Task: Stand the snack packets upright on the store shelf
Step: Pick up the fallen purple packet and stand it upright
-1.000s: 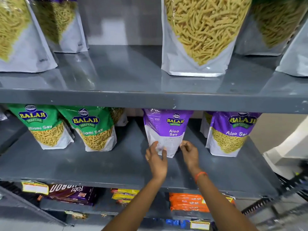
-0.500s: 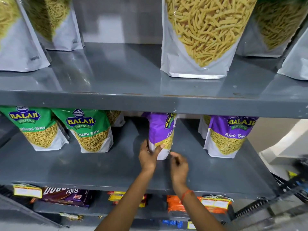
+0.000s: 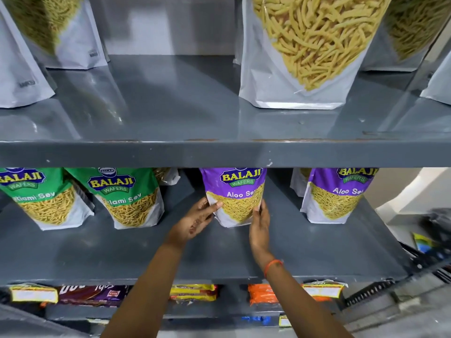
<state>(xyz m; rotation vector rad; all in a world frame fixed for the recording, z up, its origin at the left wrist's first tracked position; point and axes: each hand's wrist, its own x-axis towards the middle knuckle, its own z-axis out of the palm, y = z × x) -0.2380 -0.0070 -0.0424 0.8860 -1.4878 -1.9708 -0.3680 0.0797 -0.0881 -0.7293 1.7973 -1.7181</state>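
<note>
**Light, soft pouch held at both lower edges**

Purple packet (image 3: 234, 197): upright on the middle shelf (image 3: 219, 252), label facing out, base flat on the metal, top hidden behind the shelf lip above. Caught between both hands. Left hand (image 3: 195, 222) cupped on its lower left edge, thumb laid across the front. Right hand (image 3: 259, 226) flat against the lower right edge, fingers pointing up along the side seam. Neither closed tight; pressing inward rather than pinching.

Probably light and crinkly, with loose noodle-like snack inside, so easily dented and crushable under a hard squeeze. Glossy film, likely slippery. Gusseted bottom looks made for standing; best steadied low, by the side seams near the base, as here, not by the floppy top.

Beyond the right hand, well apart: a second purple packet (image 3: 335, 198), standing. Beyond the left hand: two green packets (image 3: 127, 198), leaning a little. Above both hands: large pouches (image 3: 302, 57) on the upper shelf.
</note>
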